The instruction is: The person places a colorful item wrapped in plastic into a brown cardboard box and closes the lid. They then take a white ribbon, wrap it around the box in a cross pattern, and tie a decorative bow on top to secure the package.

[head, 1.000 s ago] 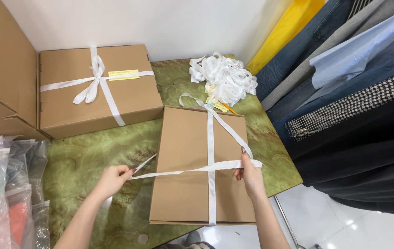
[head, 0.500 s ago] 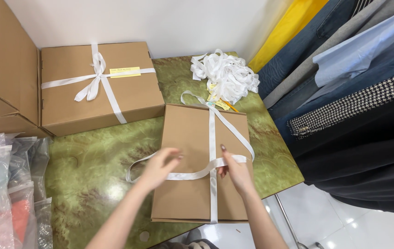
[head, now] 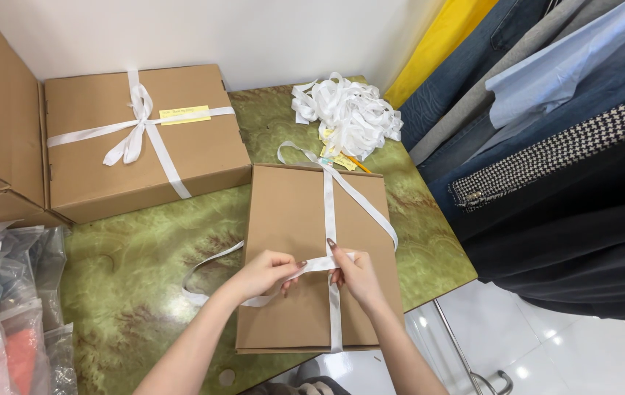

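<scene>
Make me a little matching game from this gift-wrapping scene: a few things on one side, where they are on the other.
Things:
1. flat cardboard box
2. bow-tied box
3. loose ribbon pile
4. hanging clothes

Places:
A. far end of the green table, by the wall
B. right edge of the view
C. under both hands
D. back left, bearing a yellow label

Pairs: 1-C, 2-D, 3-A, 4-B

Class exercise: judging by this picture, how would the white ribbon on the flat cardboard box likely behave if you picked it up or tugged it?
The ribbon is probably floppy: it loops slackly off the box onto the table. It likely weighs very little, since the heap of it stands up loosely. It may slip when tugged; both hands, left and right, pinch it at the crossing.
</scene>
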